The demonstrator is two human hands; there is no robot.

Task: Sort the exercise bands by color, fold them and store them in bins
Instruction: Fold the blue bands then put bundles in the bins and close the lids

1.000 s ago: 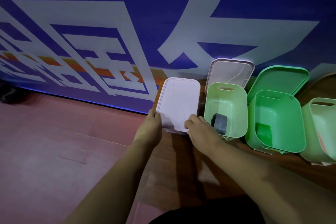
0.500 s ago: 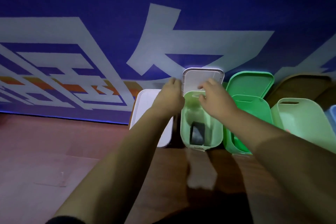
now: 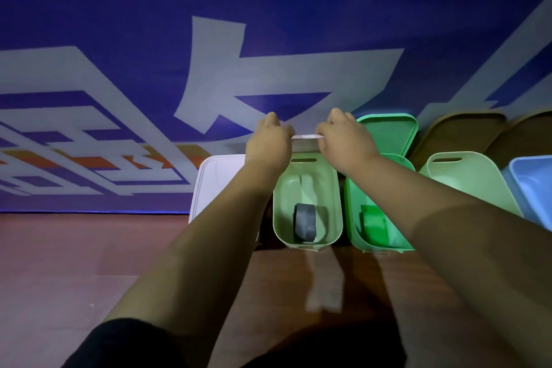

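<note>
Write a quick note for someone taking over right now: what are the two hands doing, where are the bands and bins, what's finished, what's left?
Hands: the left hand and right hand both grip the white lid, held above the far end of the pale green bin.
Bands: a folded grey band lies in that bin. A green band lies in the green bin beside it.
Done: the white bin on the left has its lid on.
Left: probably set this lid on, then the green lid leaning on the wall. The bins further right are partly hidden.
</note>
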